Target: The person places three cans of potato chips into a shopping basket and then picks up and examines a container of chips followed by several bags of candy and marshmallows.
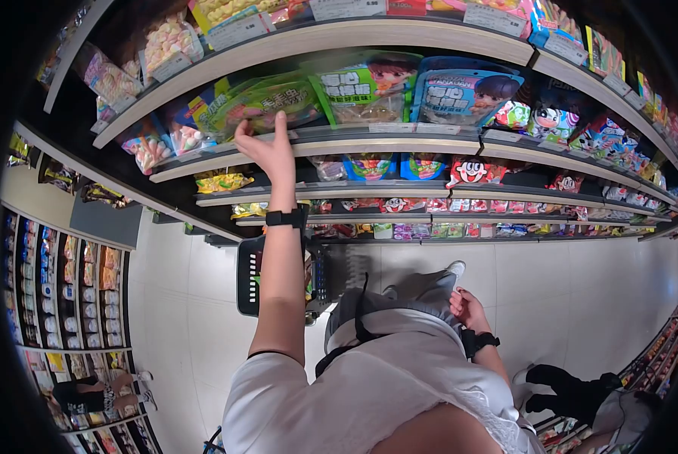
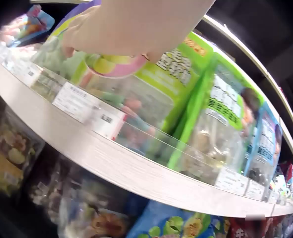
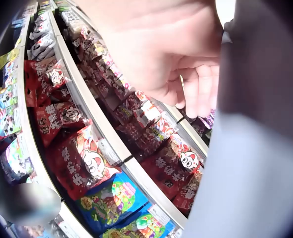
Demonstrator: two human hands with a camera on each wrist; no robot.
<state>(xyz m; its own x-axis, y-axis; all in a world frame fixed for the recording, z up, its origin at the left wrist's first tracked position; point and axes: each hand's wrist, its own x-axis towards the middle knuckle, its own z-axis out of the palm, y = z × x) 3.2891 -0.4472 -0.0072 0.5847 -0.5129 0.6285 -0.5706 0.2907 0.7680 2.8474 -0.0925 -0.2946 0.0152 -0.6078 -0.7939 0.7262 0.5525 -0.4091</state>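
Note:
My left hand (image 1: 269,155) reaches to a shelf of candy bags, thumb and fingers spread at the front of a green candy bag (image 1: 297,97). In the left wrist view the hand (image 2: 131,25) covers the top of that bag (image 2: 173,82), which has a clear window and stands behind a clear shelf lip. To its right are a bright green bag (image 1: 365,91) and a blue bag (image 1: 463,94), both with a cartoon figure. My right hand (image 1: 467,309) hangs by my hip with loosely curled fingers; in the right wrist view the hand (image 3: 166,49) holds nothing.
A dark shopping basket (image 1: 248,280) is below my left arm. Lower shelves carry red candy bags (image 1: 475,172) and blue ones (image 3: 114,198). Other people's legs (image 1: 558,386) show at the right and left edges. More stocked shelves (image 1: 66,287) line the left.

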